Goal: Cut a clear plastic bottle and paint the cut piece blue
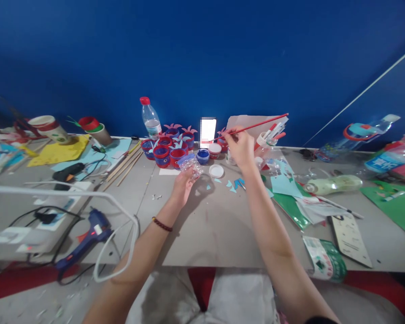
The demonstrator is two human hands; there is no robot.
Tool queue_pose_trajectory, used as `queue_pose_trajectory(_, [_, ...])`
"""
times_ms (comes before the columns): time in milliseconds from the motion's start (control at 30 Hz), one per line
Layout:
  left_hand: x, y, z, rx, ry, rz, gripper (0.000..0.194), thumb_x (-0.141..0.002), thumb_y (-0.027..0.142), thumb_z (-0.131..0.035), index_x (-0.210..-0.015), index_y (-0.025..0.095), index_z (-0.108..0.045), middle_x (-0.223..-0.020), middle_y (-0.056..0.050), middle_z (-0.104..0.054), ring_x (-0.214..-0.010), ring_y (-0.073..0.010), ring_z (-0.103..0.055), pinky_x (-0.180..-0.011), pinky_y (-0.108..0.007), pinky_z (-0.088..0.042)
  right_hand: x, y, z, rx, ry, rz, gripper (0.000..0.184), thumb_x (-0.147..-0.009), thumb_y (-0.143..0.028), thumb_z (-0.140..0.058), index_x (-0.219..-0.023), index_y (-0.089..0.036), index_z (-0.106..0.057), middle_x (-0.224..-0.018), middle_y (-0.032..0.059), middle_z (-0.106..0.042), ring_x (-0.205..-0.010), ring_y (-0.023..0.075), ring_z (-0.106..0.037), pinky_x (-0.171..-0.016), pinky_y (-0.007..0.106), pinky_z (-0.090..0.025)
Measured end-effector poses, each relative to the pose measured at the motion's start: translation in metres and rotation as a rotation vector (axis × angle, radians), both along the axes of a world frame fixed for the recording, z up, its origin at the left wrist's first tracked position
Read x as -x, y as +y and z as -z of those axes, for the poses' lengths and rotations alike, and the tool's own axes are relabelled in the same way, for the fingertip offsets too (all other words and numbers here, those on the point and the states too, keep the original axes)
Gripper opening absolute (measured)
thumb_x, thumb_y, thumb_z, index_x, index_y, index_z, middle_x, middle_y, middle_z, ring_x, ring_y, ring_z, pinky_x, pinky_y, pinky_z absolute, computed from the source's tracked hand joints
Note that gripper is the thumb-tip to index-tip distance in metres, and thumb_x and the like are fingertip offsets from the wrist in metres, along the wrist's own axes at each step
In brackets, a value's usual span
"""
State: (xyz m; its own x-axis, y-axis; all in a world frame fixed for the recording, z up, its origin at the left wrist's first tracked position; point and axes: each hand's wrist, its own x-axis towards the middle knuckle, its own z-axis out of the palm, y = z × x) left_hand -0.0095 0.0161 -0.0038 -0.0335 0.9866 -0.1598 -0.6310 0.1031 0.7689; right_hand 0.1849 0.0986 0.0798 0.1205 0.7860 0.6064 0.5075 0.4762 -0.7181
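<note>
My left hand [184, 183] is closed around a clear plastic bottle piece [193, 167] with a band of blue-purple paint on its rim. In my right hand [240, 147], a red-handled paintbrush [261, 123] is pinched, its tip pointing left above the paint jars. An open jar of blue paint [203, 155] stands just past the bottle piece, beside a red-labelled jar [215, 150]. A white lid [216, 171] lies in front of them. To the left cluster several red and blue painted cups [161, 156] with paper leaves on top.
A water bottle [151, 120] and a lit screen [208, 130] stand near the blue wall. Leftward are wooden sticks [124, 167], a glue gun [96, 230], and a power strip [65, 216] with a looping white cable. Rightward lie paper scraps [286, 185] and a greenish bottle [335, 184].
</note>
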Motion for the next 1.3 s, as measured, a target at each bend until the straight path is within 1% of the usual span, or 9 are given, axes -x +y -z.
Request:
queue_pose_trajectory(100, [-0.001,-0.001,-0.001,-0.019,0.008,0.003,0.036,-0.067,0.039,-0.085,-0.095,0.02,-0.07,-0.097,-0.004,-0.074,-0.103,-0.0221,-0.069,-0.103,-0.039,-0.048,0.011,-0.001,0.005,0.017,-0.144,0.053,0.013,-0.09,-0.032,-0.068,-0.084,-0.021,-0.069,-0.083,0.0044,-0.075,-0.083,0.0221,-0.071,-0.082,0.037,-0.052])
queue_pose_trajectory(167, [-0.002,-0.001,0.0,-0.036,0.008,-0.006,0.037,-0.066,0.041,-0.085,-0.094,0.021,-0.069,-0.096,-0.004,-0.074,-0.104,-0.0231,-0.068,-0.103,-0.041,-0.048,0.014,0.0,0.008,0.056,-0.222,0.063,0.016,-0.09,-0.034,-0.066,-0.084,-0.02,-0.071,-0.088,0.0061,-0.076,-0.09,0.0248,-0.07,-0.084,0.037,-0.051])
queue_pose_trajectory(300, [-0.003,0.001,0.005,-0.035,0.021,-0.001,0.038,-0.065,0.042,-0.085,-0.093,0.021,-0.07,-0.096,-0.004,-0.074,-0.102,-0.024,-0.069,-0.103,-0.044,-0.047,0.019,0.005,0.014,0.134,-0.342,0.076,0.021,-0.092,-0.038,-0.064,-0.088,-0.021,-0.075,-0.096,0.0076,-0.078,-0.091,0.0266,-0.071,-0.08,0.034,-0.049])
queue_pose_trajectory(433, [-0.002,0.004,0.011,-0.02,0.019,-0.012,0.037,-0.068,0.041,-0.084,-0.095,0.02,-0.071,-0.097,-0.006,-0.074,-0.101,-0.0237,-0.069,-0.102,-0.043,-0.047,0.026,0.009,0.021,0.174,-0.412,0.041,0.019,-0.093,-0.034,-0.062,-0.093,-0.021,-0.076,-0.098,0.0067,-0.078,-0.093,0.0257,-0.071,-0.081,0.032,-0.049])
queue_pose_trajectory(733, [-0.001,0.001,0.007,-0.017,-0.015,0.013,0.033,-0.071,0.038,-0.084,-0.093,0.018,-0.071,-0.098,-0.005,-0.074,-0.098,-0.0206,-0.068,-0.099,-0.039,-0.049,0.034,0.013,0.037,0.208,-0.479,0.042,0.02,-0.095,-0.033,-0.06,-0.097,-0.022,-0.077,-0.103,0.006,-0.078,-0.094,0.0246,-0.071,-0.078,0.03,-0.049])
queue_pose_trajectory(833, [0.0,0.0,0.006,-0.018,-0.018,0.025,0.031,-0.072,0.038,-0.083,-0.094,0.019,-0.072,-0.099,-0.005,-0.074,-0.1,-0.0212,-0.068,-0.099,-0.039,-0.049,0.036,0.012,0.037,0.234,-0.511,0.055,0.02,-0.096,-0.032,-0.059,-0.097,-0.022,-0.077,-0.103,0.0067,-0.078,-0.094,0.0249,-0.07,-0.077,0.031,-0.049])
queue_pose_trajectory(1000, [0.0,0.0,0.007,-0.018,-0.027,0.037,0.03,-0.074,0.038,-0.081,-0.094,0.018,-0.072,-0.099,-0.006,-0.074,-0.099,-0.0208,-0.068,-0.099,-0.039,-0.049,0.036,0.009,0.03,0.267,-0.57,0.06,0.02,-0.095,-0.029,-0.058,-0.097,-0.021,-0.077,-0.103,0.0075,-0.078,-0.098,0.0263,-0.07,-0.08,0.033,-0.05])
queue_pose_trajectory(1133, [0.0,0.001,0.008,-0.01,-0.039,0.034,0.028,-0.075,0.036,-0.081,-0.094,0.018,-0.071,-0.096,-0.007,-0.074,-0.098,-0.0217,-0.068,-0.099,-0.04,-0.048,0.035,0.009,0.029,0.242,-0.546,0.06,0.021,-0.096,-0.029,-0.058,-0.1,-0.02,-0.076,-0.106,0.0082,-0.077,-0.102,0.0265,-0.07,-0.082,0.033,-0.05])
queue_pose_trajectory(1300, [0.001,0.001,0.007,-0.022,-0.038,0.037,0.028,-0.075,0.037,-0.081,-0.093,0.018,-0.071,-0.095,-0.006,-0.073,-0.096,-0.0209,-0.068,-0.097,-0.038,-0.049,0.033,0.011,0.033,0.231,-0.506,0.07,0.024,-0.097,-0.032,-0.054,-0.101,-0.022,-0.076,-0.106,0.0078,-0.077,-0.102,0.0262,-0.07,-0.082,0.034,-0.051])
